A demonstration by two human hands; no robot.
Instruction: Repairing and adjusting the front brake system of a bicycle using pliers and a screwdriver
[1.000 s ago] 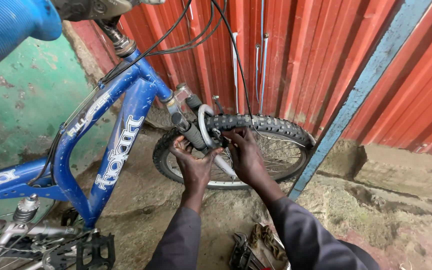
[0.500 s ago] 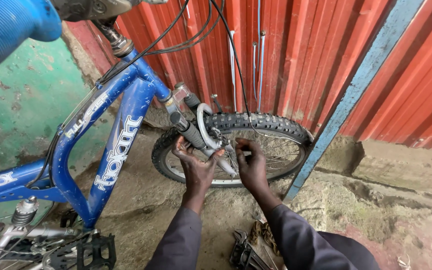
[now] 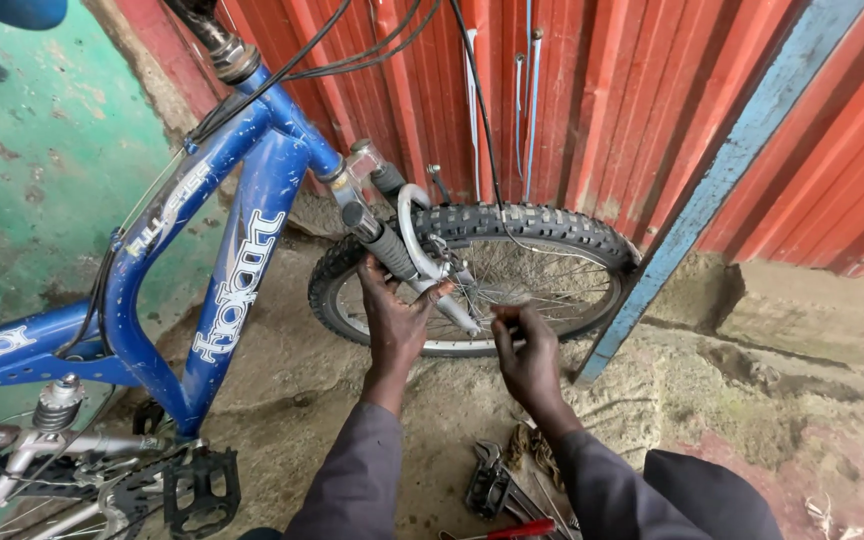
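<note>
Fork leg (image 3: 430, 282) gripped by left hand (image 3: 392, 318); right hand (image 3: 527, 355) pinches spokes (image 3: 512, 290) near the tyre (image 3: 512, 222).

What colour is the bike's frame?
Blue with white lettering, seen best in the head view: the bike frame.

Handlebars and saddle of the blue bicycle frame (image 3: 252, 200) are cut off by the top edge. The left hand (image 3: 392, 315) conceals part of the fork leg (image 3: 382, 245). Whatever the right hand (image 3: 527, 355) pinches is too small to identify.
</note>
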